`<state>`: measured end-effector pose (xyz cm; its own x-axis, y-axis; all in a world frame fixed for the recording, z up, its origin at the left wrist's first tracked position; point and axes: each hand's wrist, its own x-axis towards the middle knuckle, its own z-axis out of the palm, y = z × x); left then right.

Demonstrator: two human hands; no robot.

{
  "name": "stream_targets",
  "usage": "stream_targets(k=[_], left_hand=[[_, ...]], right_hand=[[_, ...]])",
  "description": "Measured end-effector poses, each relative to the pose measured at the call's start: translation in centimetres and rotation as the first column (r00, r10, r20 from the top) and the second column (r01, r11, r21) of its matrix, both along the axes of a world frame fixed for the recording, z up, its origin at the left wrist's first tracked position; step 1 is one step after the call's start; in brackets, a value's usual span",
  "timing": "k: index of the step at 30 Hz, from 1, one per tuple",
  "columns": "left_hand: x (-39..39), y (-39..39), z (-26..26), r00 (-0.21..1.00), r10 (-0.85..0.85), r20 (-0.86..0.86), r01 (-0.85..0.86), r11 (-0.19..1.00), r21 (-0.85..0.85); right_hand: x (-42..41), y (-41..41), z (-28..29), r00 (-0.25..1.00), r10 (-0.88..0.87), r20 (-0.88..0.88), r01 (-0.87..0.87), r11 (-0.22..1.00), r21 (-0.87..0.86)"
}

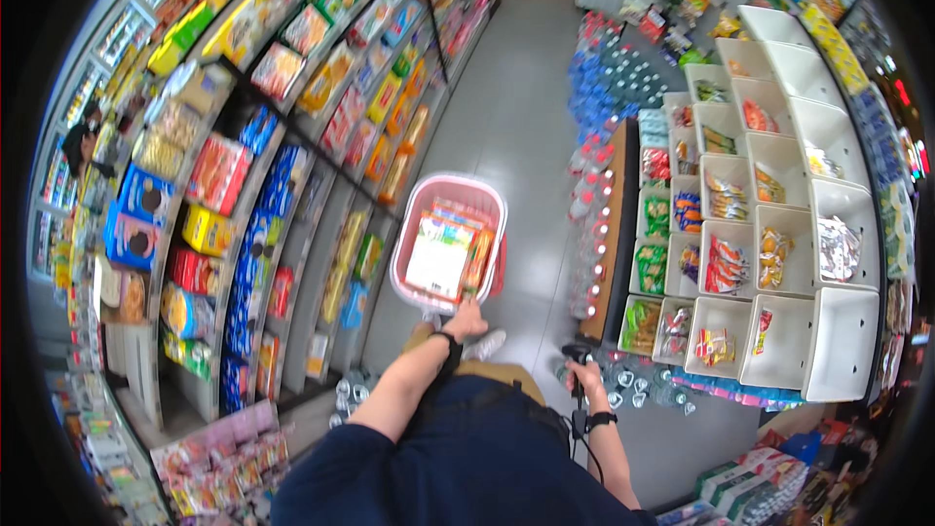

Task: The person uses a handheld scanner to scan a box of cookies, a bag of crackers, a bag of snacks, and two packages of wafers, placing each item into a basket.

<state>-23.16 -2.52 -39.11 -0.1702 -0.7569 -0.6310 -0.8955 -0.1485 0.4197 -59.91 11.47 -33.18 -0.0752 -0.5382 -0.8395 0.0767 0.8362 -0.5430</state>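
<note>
A pink and white plastic shopping basket (401, 252) is in front of my legs, with several packaged goods inside. A flat pack with a white face (437, 256) lies on top, beside an orange-red packet (478, 257). My left hand (465, 321) is at the basket's near rim, fingertips by the packets. Blur hides whether it grips the rim or a packet, or only touches. Out to the right, my right hand (586, 374) is closed around a black handheld device (578, 353) with a cable running down along the forearm.
Shelves of boxed and bagged snacks (281, 234) line the left side. To the right stand stepped white bins (780, 234) of wrapped sweets, with bottles (590, 226) beside them. Grey tiled floor (504, 88) runs ahead. More bottles (635, 387) stand near my right hand.
</note>
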Motion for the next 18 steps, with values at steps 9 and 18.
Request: stream_targets(k=[9, 18], left_hand=[[0.4, -0.2, 1.7, 0.99, 0.061, -0.127, -0.049, 0.995, 0.092], [9.3, 1.7, 2.6, 0.919, 0.072, -0.389, -0.086, 0.996, -0.019]], right_hand=[[1.5, 0.9, 0.5, 0.994, 0.072, -0.088, -0.059, 0.988, 0.141], [3.6, -0.5, -0.8, 0.964, 0.243, -0.112, -0.212, 0.949, 0.233]])
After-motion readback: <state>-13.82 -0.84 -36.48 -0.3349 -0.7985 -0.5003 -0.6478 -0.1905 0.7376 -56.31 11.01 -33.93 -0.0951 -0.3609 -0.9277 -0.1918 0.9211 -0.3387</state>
